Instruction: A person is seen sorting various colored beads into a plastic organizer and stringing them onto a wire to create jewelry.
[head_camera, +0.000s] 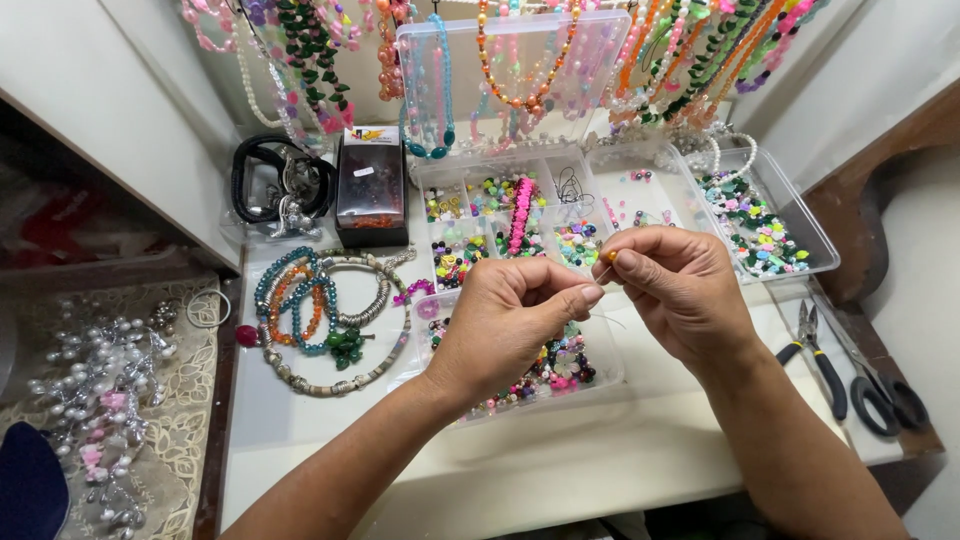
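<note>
While strands of coloured necklaces (520, 60) hang across the top of the frame, a person's two bare hands meet over a white worktable (600, 450), threading beads. The right hand (680, 290) has thumb and forefinger pressed together on a small orange bead (610, 257), held just above a clear compartmented bead box (520, 220). The left hand (505, 320), at nine o'clock from the right and almost touching it, is closed in a pinch; a fine thread (606, 321) trails from its fingertips toward four o'clock, though where exactly it is gripped cannot be told. At nine o'clock from the hands lies a pile of finished bangles and teal bead strands (320, 300); at three o'clock rest black-handled pliers (822, 360) and scissors (885, 395). A second clear tray of flower-shaped beads (755, 225) sits at two o'clock. Judged from this, the step goes best with the thread end kept short and stiff between the fingertips, the bead's hole turned toward it, and both hands steadied over the box so a dropped bead falls back in.
</note>
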